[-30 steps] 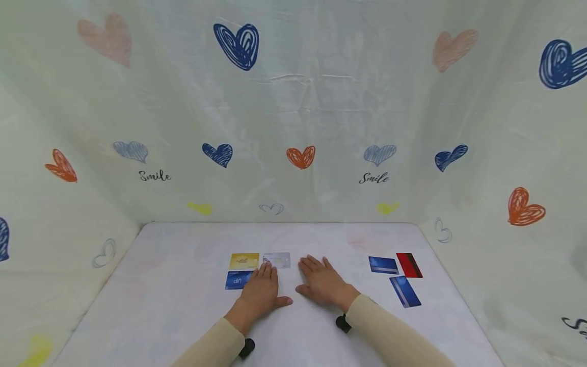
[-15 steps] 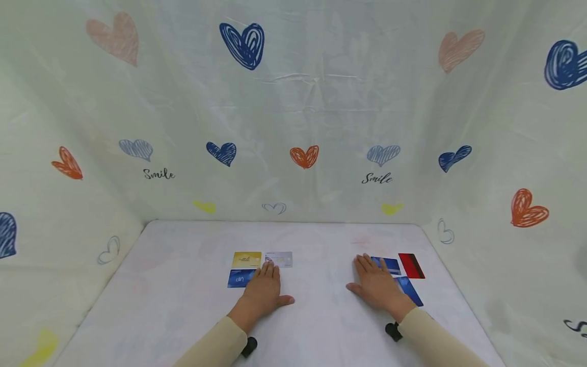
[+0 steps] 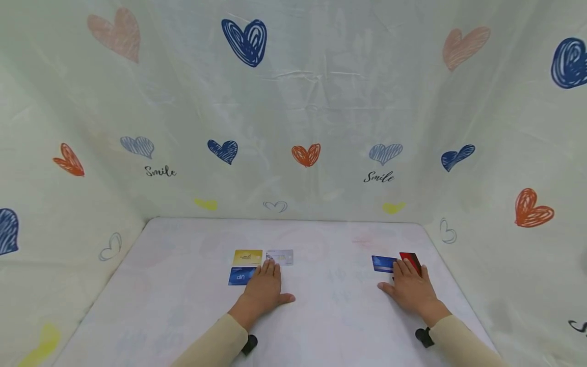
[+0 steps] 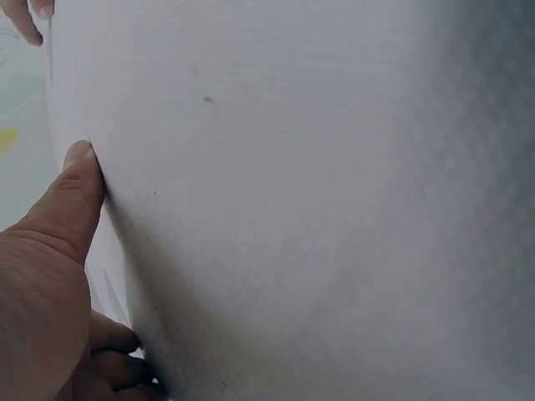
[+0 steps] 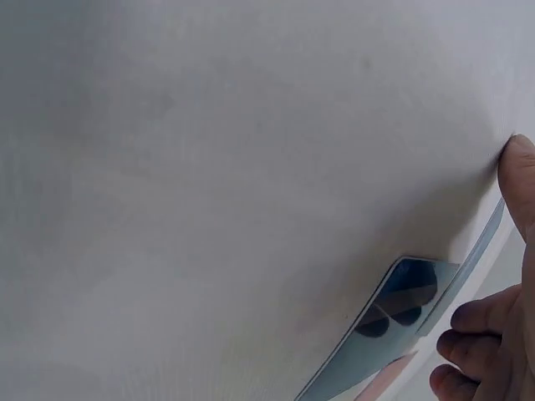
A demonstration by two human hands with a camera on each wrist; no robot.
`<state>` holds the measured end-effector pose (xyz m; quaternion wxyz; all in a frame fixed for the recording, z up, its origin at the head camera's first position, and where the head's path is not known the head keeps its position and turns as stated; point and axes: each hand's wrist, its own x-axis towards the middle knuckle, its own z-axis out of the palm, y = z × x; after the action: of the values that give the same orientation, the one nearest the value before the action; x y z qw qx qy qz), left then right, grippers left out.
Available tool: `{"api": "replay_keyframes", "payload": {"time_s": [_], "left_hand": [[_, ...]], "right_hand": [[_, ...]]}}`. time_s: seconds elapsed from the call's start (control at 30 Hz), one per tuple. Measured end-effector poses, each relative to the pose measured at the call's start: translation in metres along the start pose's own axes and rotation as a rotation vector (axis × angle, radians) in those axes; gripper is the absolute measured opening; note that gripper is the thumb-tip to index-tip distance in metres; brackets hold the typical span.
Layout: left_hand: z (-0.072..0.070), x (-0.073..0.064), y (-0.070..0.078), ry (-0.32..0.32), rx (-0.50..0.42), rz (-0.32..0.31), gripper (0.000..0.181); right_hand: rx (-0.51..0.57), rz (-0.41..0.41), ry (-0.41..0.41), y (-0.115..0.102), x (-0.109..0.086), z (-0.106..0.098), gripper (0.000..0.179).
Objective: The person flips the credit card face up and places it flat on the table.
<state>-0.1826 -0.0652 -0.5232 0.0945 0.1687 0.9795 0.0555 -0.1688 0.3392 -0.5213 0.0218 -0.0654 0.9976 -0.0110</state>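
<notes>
My left hand (image 3: 262, 290) lies palm down with straight fingers, fingertips at the silver card (image 3: 285, 256) and the thumb spread sideways. Beside it are a gold card (image 3: 248, 257) and a blue VIP card (image 3: 240, 276), the latter partly covered by that hand. On the right, my right hand (image 3: 412, 290) is spread palm down, its fingertips overlapping a red card (image 3: 407, 257) with a dark stripe. A blue striped card (image 3: 383, 264) lies just left of those fingertips. A second blue card (image 5: 368, 342) shows under the right fingers in the right wrist view and is mostly hidden in the head view.
White cloth covers the table (image 3: 330, 316), which ends at a back wall of pale curtain (image 3: 339, 117) printed with hearts. Similar curtain runs along both sides. A small black device (image 3: 249, 345) sits at the left wrist, another black device (image 3: 424, 337) at the right.
My right hand has slid right from the middle of the table, passing the blue striped card and stopping over the red and second blue cards. The left hand has stayed put.
</notes>
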Motion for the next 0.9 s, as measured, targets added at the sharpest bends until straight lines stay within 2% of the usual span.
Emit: {"api": "replay_keyframes", "payload": {"time_s": [0.17, 0.33, 0.7, 0.8, 0.9], "left_hand": [[-0.001, 0.001, 0.000, -0.003, -0.004, -0.005, 0.103], [-0.001, -0.001, 0.001, 0.004, -0.013, -0.009, 0.103], [0.001, -0.004, 0.001, 0.017, -0.011, 0.009, 0.101], [-0.001, -0.007, 0.007, 0.020, -0.021, 0.038, 0.099], [-0.004, -0.011, 0.017, 0.015, -0.048, 0.095, 0.095]], "right_hand": [[0.025, -0.007, -0.035, -0.002, 0.000, 0.002, 0.078], [0.027, -0.040, -0.051, -0.017, 0.001, 0.002, 0.073], [0.072, -0.190, -0.099, -0.080, 0.002, 0.001, 0.071], [0.075, -0.224, -0.112, -0.100, 0.002, 0.001, 0.073], [0.066, -0.244, -0.109, -0.118, 0.002, 0.002, 0.073]]}}
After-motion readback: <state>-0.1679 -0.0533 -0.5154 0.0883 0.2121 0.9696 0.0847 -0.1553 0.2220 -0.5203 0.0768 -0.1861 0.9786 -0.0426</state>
